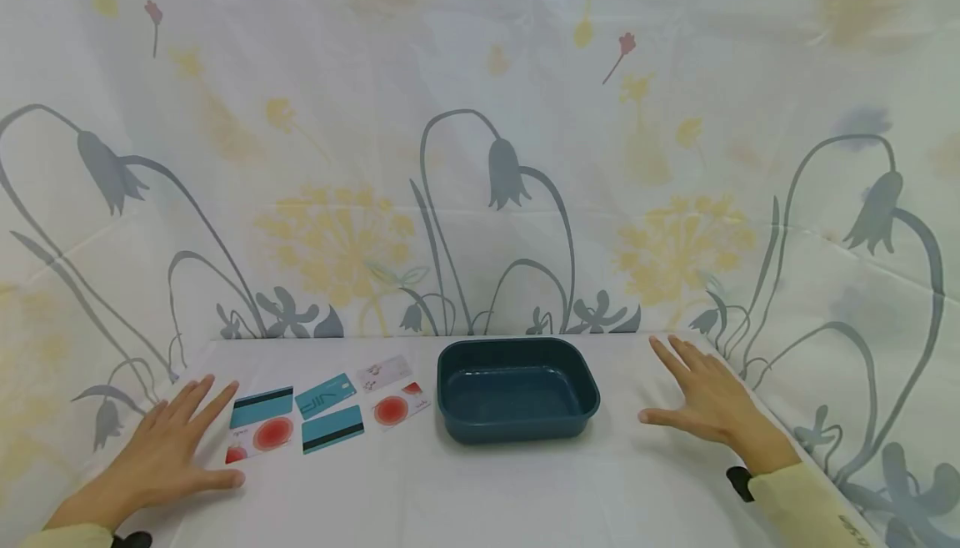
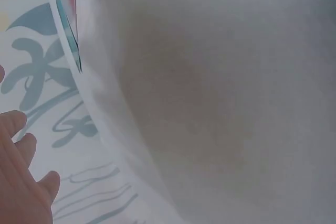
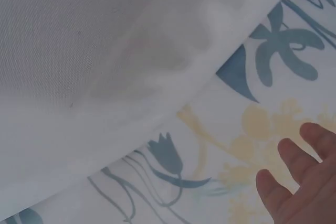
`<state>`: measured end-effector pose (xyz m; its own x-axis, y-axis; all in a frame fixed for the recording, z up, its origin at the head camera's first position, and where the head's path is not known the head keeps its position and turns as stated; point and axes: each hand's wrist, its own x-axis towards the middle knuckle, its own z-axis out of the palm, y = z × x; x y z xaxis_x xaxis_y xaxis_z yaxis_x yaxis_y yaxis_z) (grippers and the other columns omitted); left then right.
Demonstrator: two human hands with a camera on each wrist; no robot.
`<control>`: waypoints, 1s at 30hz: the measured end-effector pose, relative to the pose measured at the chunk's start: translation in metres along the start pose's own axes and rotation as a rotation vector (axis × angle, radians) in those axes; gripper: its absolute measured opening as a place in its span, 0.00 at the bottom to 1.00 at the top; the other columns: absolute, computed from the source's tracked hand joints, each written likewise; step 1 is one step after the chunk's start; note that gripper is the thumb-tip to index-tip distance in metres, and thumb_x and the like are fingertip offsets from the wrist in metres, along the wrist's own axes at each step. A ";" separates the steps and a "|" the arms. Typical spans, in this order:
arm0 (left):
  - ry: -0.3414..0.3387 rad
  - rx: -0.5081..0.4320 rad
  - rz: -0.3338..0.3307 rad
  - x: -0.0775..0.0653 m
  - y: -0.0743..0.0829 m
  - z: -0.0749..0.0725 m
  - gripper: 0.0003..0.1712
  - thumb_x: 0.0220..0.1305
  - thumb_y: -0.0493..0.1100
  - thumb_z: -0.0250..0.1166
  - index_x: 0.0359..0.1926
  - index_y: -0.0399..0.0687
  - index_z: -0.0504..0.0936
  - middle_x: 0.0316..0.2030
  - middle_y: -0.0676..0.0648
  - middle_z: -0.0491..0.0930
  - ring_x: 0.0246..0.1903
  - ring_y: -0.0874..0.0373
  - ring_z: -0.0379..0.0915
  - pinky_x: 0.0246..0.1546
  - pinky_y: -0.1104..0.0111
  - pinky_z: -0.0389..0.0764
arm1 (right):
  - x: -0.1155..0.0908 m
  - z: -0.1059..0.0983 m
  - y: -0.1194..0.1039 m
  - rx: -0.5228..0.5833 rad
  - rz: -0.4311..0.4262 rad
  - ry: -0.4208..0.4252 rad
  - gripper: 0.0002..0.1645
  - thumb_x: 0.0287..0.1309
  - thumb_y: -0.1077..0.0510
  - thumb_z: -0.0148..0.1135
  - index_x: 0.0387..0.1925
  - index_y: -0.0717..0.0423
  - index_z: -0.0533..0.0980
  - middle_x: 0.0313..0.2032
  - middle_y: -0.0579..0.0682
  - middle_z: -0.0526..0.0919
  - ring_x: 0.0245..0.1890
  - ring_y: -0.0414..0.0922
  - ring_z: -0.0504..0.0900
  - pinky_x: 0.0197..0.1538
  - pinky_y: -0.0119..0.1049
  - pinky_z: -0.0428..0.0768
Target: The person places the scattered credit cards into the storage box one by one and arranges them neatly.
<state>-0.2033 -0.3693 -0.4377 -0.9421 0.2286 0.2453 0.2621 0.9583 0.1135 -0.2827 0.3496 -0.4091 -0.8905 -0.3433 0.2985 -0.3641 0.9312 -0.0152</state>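
My left hand (image 1: 168, 452) is spread with straight fingers and holds nothing, its fingertips close to the left side of several flat cards. Nearest to it are a teal card with a dark stripe (image 1: 262, 407) and a white card with a red circle (image 1: 272, 434). To their right lie a teal VIP card (image 1: 326, 395) and another striped teal card (image 1: 332, 429). Two pale cards, one floral (image 1: 386, 373) and one red-patterned (image 1: 392, 410), lie beside the dark teal rectangular tub (image 1: 517, 429). Right of the tub, my right hand (image 1: 701, 398) has its fingers spread and grips nothing.
A white cloth covers the table (image 1: 480, 498). Behind it and along both sides hangs a pale curtain (image 1: 480, 72) printed with grey and yellow flowers. The table's far edge meets this curtain just beyond the tub.
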 end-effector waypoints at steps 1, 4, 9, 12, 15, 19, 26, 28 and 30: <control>-0.003 -0.010 0.002 0.001 0.001 -0.001 0.72 0.36 0.77 0.66 0.76 0.54 0.43 0.69 0.30 0.46 0.66 0.31 0.38 0.62 0.39 0.22 | 0.001 0.001 -0.001 0.003 -0.005 0.005 0.68 0.39 0.20 0.60 0.74 0.48 0.49 0.68 0.67 0.55 0.66 0.67 0.55 0.63 0.64 0.53; 0.002 -0.037 0.017 0.006 0.006 -0.002 0.71 0.36 0.77 0.67 0.75 0.54 0.45 0.69 0.29 0.48 0.66 0.30 0.40 0.63 0.40 0.23 | 0.002 0.003 -0.006 0.026 -0.014 0.014 0.67 0.39 0.20 0.61 0.74 0.48 0.50 0.68 0.67 0.57 0.64 0.67 0.59 0.62 0.63 0.55; -0.001 -0.066 0.040 0.013 0.011 -0.002 0.69 0.36 0.76 0.68 0.75 0.54 0.47 0.68 0.29 0.50 0.65 0.30 0.43 0.62 0.35 0.36 | 0.006 0.008 -0.017 0.082 -0.018 0.018 0.66 0.39 0.20 0.61 0.74 0.45 0.50 0.68 0.65 0.57 0.61 0.69 0.64 0.60 0.63 0.59; -0.009 -0.068 0.040 0.017 0.013 -0.002 0.69 0.35 0.76 0.68 0.74 0.54 0.49 0.68 0.30 0.51 0.65 0.30 0.45 0.59 0.34 0.44 | 0.009 0.009 -0.023 0.119 -0.019 0.017 0.66 0.39 0.21 0.62 0.75 0.41 0.48 0.69 0.63 0.57 0.62 0.68 0.64 0.58 0.64 0.62; -0.013 -0.060 0.036 0.021 0.014 -0.002 0.68 0.35 0.76 0.68 0.73 0.51 0.52 0.67 0.29 0.54 0.63 0.29 0.48 0.55 0.32 0.52 | 0.012 0.010 -0.030 0.151 -0.024 0.011 0.65 0.39 0.22 0.63 0.75 0.40 0.47 0.69 0.62 0.58 0.63 0.66 0.63 0.56 0.65 0.64; -0.041 -0.063 0.017 0.027 0.015 -0.003 0.67 0.36 0.75 0.69 0.72 0.47 0.55 0.65 0.28 0.56 0.61 0.28 0.52 0.51 0.31 0.58 | 0.016 0.012 -0.038 0.183 -0.022 -0.012 0.65 0.40 0.22 0.63 0.75 0.38 0.46 0.70 0.60 0.57 0.64 0.65 0.62 0.55 0.65 0.64; -0.108 -0.128 -0.008 0.036 0.014 -0.002 0.64 0.36 0.73 0.71 0.70 0.43 0.60 0.64 0.28 0.58 0.60 0.28 0.54 0.48 0.31 0.62 | 0.021 0.016 -0.050 0.265 -0.034 -0.023 0.65 0.40 0.24 0.65 0.75 0.40 0.48 0.71 0.56 0.56 0.66 0.61 0.61 0.55 0.65 0.65; -0.137 -0.159 -0.012 0.037 0.013 -0.001 0.62 0.37 0.70 0.72 0.68 0.42 0.62 0.64 0.27 0.59 0.60 0.28 0.54 0.48 0.31 0.62 | 0.022 0.017 -0.053 0.279 -0.039 -0.029 0.65 0.40 0.24 0.65 0.75 0.40 0.48 0.71 0.56 0.56 0.66 0.61 0.61 0.56 0.64 0.65; -0.164 -0.189 -0.012 0.038 0.012 0.000 0.60 0.37 0.68 0.74 0.67 0.41 0.65 0.63 0.27 0.60 0.59 0.28 0.56 0.48 0.32 0.63 | 0.022 0.017 -0.056 0.293 -0.043 -0.031 0.65 0.41 0.25 0.65 0.75 0.40 0.47 0.71 0.55 0.55 0.66 0.61 0.61 0.56 0.65 0.65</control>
<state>-0.2362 -0.3495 -0.4274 -0.9627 0.2569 0.0849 0.2705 0.9157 0.2972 -0.2870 0.2880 -0.4183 -0.8788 -0.3898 0.2753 -0.4611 0.8422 -0.2794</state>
